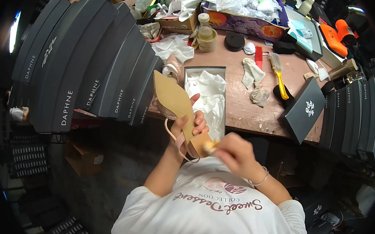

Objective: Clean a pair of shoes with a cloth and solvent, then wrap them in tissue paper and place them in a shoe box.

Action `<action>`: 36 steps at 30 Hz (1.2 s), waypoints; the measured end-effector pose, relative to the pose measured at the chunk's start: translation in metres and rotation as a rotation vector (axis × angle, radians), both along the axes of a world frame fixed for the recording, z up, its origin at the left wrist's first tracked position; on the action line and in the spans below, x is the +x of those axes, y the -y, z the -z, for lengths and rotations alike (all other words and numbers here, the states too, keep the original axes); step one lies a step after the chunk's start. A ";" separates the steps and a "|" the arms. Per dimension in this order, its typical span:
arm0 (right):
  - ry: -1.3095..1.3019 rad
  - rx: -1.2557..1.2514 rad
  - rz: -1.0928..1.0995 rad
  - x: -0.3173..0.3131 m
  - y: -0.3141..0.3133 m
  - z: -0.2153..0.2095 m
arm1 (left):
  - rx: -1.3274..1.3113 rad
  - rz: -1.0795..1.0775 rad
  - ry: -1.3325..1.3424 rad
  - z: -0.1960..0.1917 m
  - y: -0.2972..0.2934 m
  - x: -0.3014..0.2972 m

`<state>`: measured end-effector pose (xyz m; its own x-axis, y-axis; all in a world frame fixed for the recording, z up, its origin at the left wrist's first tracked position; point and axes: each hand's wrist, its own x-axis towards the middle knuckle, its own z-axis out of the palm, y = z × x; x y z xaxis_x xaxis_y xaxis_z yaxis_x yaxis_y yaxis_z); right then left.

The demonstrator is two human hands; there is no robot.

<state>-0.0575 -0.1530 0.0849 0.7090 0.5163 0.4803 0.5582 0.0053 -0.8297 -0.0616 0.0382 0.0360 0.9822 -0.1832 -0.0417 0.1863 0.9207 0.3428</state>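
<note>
Head view: the left hand [200, 123] grips the strapped shoe [180, 105], fingers wrapped around its middle, underside up, at the near edge of the bench [300, 69]. The right hand [237, 152] pinches a small, blurred pale piece [210, 147] against the heel [198, 143].

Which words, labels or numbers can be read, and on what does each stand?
I do not copy wording; places only:
Left boxes: pale capitals, readable; one script mark.
Right boxes: pale lettering, small.
Tilted box: pale script.
Shirt: mauve lettering, upside down.
Purple carton: print too blurred to read.
Lower-left stacks: labels too small.
Sandal: none on visible sole.
</note>
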 end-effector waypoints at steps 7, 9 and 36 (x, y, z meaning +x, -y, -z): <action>0.075 -0.279 0.033 -0.009 -0.029 -0.002 | -0.004 -0.122 0.147 0.007 -0.006 -0.003; -0.001 -0.271 0.101 -0.009 -0.028 0.009 | 0.095 -0.159 0.207 0.006 -0.014 -0.001; 0.088 -0.217 0.125 -0.002 -0.044 0.024 | 0.408 -0.233 0.164 0.015 -0.019 -0.006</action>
